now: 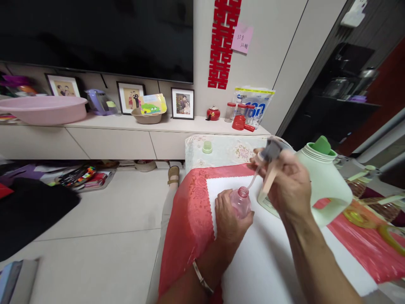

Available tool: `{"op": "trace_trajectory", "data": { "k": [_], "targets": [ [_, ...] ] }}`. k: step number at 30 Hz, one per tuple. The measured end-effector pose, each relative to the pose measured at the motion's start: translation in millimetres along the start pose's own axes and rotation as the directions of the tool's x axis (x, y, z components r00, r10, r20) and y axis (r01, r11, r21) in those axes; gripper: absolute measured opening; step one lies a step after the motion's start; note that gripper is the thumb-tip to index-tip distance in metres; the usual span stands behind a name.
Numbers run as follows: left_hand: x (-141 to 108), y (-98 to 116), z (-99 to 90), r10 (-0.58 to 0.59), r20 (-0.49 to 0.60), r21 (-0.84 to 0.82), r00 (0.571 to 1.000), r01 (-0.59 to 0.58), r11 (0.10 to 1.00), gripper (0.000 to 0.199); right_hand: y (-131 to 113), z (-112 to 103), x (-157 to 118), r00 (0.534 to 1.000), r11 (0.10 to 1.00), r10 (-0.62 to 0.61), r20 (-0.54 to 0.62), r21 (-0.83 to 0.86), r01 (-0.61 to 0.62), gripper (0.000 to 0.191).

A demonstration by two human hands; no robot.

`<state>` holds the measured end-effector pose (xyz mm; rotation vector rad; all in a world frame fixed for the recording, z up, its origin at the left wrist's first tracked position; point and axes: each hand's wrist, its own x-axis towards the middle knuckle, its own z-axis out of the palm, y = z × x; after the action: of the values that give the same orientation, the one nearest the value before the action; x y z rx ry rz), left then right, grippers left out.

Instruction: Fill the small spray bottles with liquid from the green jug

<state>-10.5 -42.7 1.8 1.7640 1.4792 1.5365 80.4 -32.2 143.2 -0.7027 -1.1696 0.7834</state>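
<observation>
My left hand (228, 217) is wrapped around a small clear pink bottle (242, 202), which stands uncapped on the white cloth. Above and to its right, my right hand (287, 179) grips a grey spray head (272, 150) with a pale trigger. Its thin dip tube (254, 178) hangs down, the lower end at or just beside the bottle's mouth; I cannot tell whether it is inside. Right behind my right hand stands a large pale green jug (335, 181) with an open neck and a green scoop-like piece (322, 145) sticking out.
A light green cap (207, 147) lies on the flowered table cover. Red plastic sheeting (193, 211) lies under the white cloth (253, 257). Oil bottles (386, 207) stand at the right edge. Behind, a low cabinet (120, 139) carries a pink basin (47, 110), framed photos and red-lidded jars.
</observation>
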Motion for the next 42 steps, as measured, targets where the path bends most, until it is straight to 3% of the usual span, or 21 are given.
{"op": "trace_trajectory", "data": {
  "k": [3,6,8,9,12,16,19,22,24,26,29,31,33,35,36,38,39,41,42],
  "targets": [
    [0.6,1.5,-2.3,-0.026,0.031,0.000,0.999,0.026,1.000,0.071,-27.4,11.1,43.4,0.990,0.989,-0.136,0.033,-0.059,0.138,0.025],
    [0.5,2.9,-3.1,-0.012,0.034,0.005,0.999,0.011,1.000,0.072,-25.5,14.9,85.1,0.974,0.964,-0.184,0.130,-0.170,0.205,0.033],
    [-0.1,3.8,-3.0,0.001,0.037,0.011,0.999,-0.002,1.000,0.072,-2.6,12.1,103.8,0.966,0.909,-0.098,0.241,-0.373,0.185,0.044],
    [-0.5,4.2,-2.8,0.006,0.039,0.013,0.999,-0.007,1.000,0.073,14.0,9.3,108.9,0.955,0.833,0.032,0.294,-0.536,0.137,0.046],
    [-1.3,4.7,-2.0,0.014,0.036,0.011,0.999,-0.015,1.000,0.074,71.6,-1.8,107.6,0.910,0.711,0.260,0.323,-0.702,0.047,0.041],
    [-2.0,3.7,-0.9,0.032,0.022,0.004,0.999,-0.032,0.999,0.075,130.1,-15.8,84.7,0.774,0.578,0.503,0.385,-0.815,0.029,0.037],
    [-2.5,2.5,-0.4,0.044,0.012,0.006,0.999,-0.044,0.999,0.078,151.0,-22.7,70.8,0.690,0.529,0.608,0.393,-0.849,0.017,0.039],
    [-2.4,2.1,-0.4,0.046,0.018,0.009,0.999,-0.047,0.999,0.079,155.2,-26.1,65.9,0.685,0.525,0.624,0.377,-0.851,-0.010,0.040],
    [-2.1,2.4,-0.7,0.044,0.026,0.009,0.999,-0.044,0.999,0.079,145.4,-26.0,64.4,0.728,0.551,0.581,0.364,-0.834,-0.023,0.040],
    [-1.8,2.6,-1.1,0.041,0.029,0.012,0.999,-0.041,0.999,0.078,121.5,-23.8,58.8,0.799,0.594,0.493,0.344,-0.804,-0.020,0.036],
    [-1.9,2.3,-1.8,0.046,0.028,0.023,0.999,-0.047,0.999,0.074,61.2,-18.3,33.8,0.919,0.663,0.267,0.291,-0.747,0.044,0.031],
    [-2.4,1.9,-2.3,0.047,0.023,0.021,0.999,-0.047,0.999,0.073,14.5,-16.4,6.9,0.966,0.677,0.070,0.250,-0.722,0.138,0.032],
    [-2.9,2.0,-2.5,0.046,0.025,0.006,0.999,-0.046,0.999,0.074,-25.6,-21.1,-20.4,0.947,0.596,-0.258,0.190,-0.741,0.310,0.029],
    [-3.4,2.5,-2.6,0.044,0.042,-0.018,0.998,-0.043,0.999,0.075,-51.9,-38.1,-40.3,0.874,0.486,-0.474,0.104,-0.797,0.358,0.036],
    [-3.6,2.9,-2.6,0.045,0.053,-0.029,0.998,-0.043,0.999,0.076,-59.0,-52.5,-46.2,0.816,0.454,-0.577,0.047,-0.812,0.367,0.035],
    [-4.0,3.8,-2.5,0.044,0.068,-0.046,0.997,-0.041,0.998,0.074,-62.7,-92.0,-50.4,0.777,0.515,-0.618,-0.123,-0.810,0.281,0.037],
    [-4.3,4.2,-2.4,0.044,0.074,-0.050,0.996,-0.040,0.998,0.073,-60.7,-115.3,-49.7,0.792,0.573,-0.560,-0.242,-0.804,0.160,0.041],
    [-4.6,4.8,-2.1,0.046,0.082,-0.052,0.996,-0.042,0.998,0.072,-52.2,-162.1,-45.9,0.840,0.717,-0.317,-0.439,-0.691,-0.091,0.053],
    [-4.7,4.9,-2.0,0.049,0.085,-0.053,0.995,-0.045,0.998,0.071,-47.1,-182.1,-43.9,0.825,0.767,-0.227,-0.517,-0.617,-0.176,0.061]
  ]
}}
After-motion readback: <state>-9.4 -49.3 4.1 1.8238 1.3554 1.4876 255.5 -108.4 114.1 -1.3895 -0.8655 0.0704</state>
